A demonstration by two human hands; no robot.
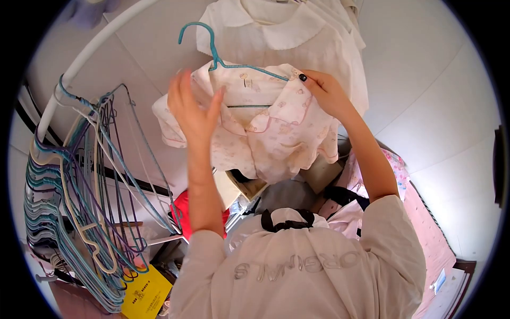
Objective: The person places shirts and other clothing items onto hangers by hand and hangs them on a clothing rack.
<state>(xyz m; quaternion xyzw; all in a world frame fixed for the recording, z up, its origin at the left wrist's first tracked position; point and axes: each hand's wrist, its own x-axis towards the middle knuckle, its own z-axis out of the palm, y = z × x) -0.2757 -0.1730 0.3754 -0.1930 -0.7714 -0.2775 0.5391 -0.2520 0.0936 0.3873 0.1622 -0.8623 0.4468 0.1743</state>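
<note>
And here was the pale printed pyjama top up in front of the chest, collar spread and pink piping showing; the right hand had it pinched at the shoulder beside the collar, thumb on the near side, fingers curled close behind; over on the other side, the left hand was spread wide by the collar, thumb well away from the fingers, slightly blurred; no firm grip showed there, and whether it touched the cloth, I could not tell!

Now the teal hanger; its hook stood clear above the collar, hung on nothing, while one arm ran into the shoulder at the right hand and the lower bar crossed inside the neckline; so that side looked fitted, the other end hidden by collar and fingers, its seating unconfirmed; buttons, too, could not be judged!

Behind it a white scallop-collared blouse was already hanging; off to the left, the white curved rail carried a crowd of bare hangers, and the top was not on it.
</note>
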